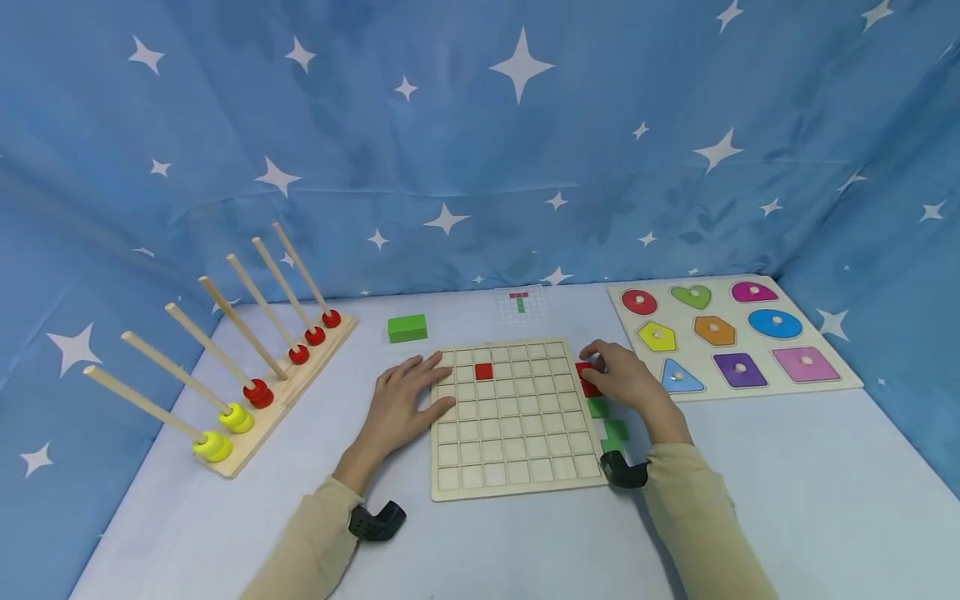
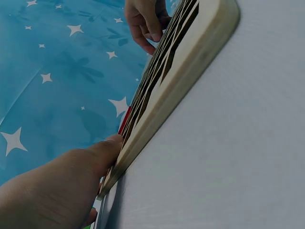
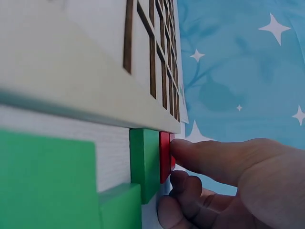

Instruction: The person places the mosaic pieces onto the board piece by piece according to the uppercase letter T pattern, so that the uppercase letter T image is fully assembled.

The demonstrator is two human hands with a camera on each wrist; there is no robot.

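Blue curtain [image 1: 375,133] with white stars hangs behind and at both sides of my white table [image 1: 525,550]. To my left a wooden rack [image 1: 264,427] stands slantwise, with seven pegs [image 1: 142,404] along it. To my right lies the pale shape board [image 1: 684,323], its nine coloured shapes set in three rows. The grid [image 1: 517,489], a wooden frame of small square cells, lies flat between them, in front of me. My sleeves [image 1: 697,517] are beige, and a black camera [image 1: 377,522] sits at each wrist. My left hand [image 1: 405,398] rests on the grid's left edge with its fingers loosely spread and the thumb set apart. My right hand [image 1: 624,375] is drawn in narrow just beside the grid's right edge: thumb and fingers curl about a red tile [image 1: 582,367] and pinch it; how firmly, I cannot tell. Near the curtain lies a card [image 1: 534,310] printed with squares, red and green ones making a T. A green block [image 1: 407,328] stands left of it. On the rack, yellow rings [image 1: 212,447] circle the two nearest pegs and red rings [image 1: 258,393] four others. Another red tile lies just beside the pinched one, with green tiles [image 1: 617,429] staggered nearer me. One more red tile sits in a cell toward the grid's far left. Small knobs [image 1: 806,361] stand on the shapes.
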